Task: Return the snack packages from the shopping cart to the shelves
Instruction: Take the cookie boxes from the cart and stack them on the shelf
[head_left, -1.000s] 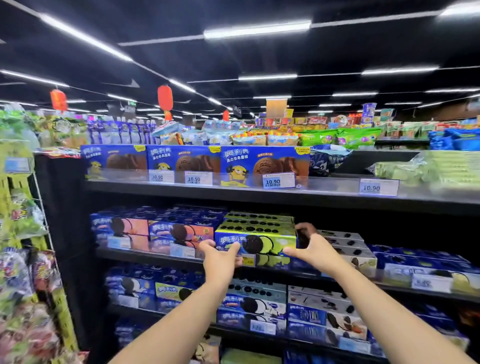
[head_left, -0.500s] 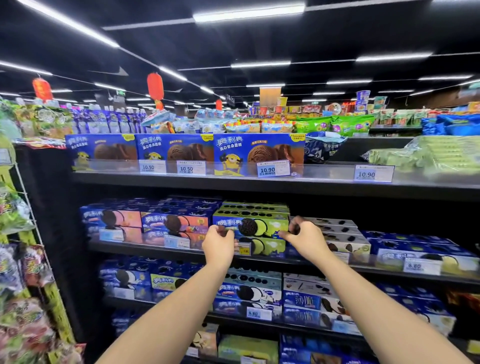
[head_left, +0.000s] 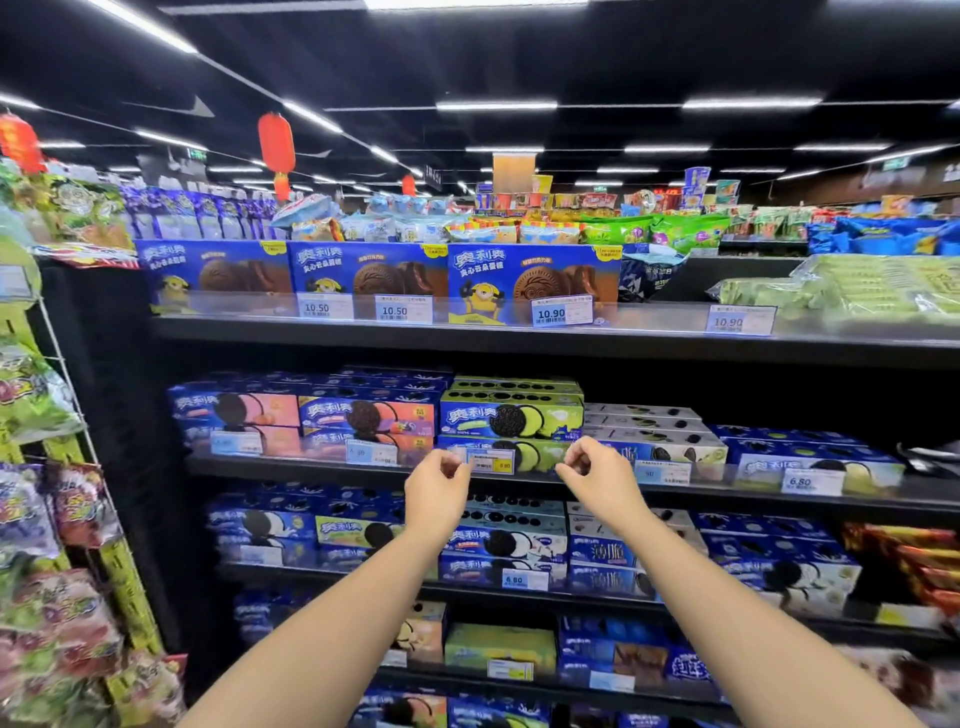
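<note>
The green cookie box (head_left: 511, 418) sits on the second shelf (head_left: 301, 466), squared on top of a matching box, between the pink-fronted boxes (head_left: 244, 410) and the white boxes (head_left: 644, 421). Our left hand (head_left: 438, 486) and right hand (head_left: 597, 475) hover just before the shelf edge, fingers loosely curled, holding nothing. We judge this package returned; the cart is out of view, so we cannot tell what remains.

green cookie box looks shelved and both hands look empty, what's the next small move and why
Probably pull both hands back toward the cart, which is out of view, for another package. The green cookie box sits squarely on a matching box on the shelf, and the left hand and right hand hover just before it, loosely curled, holding nothing.
</note>
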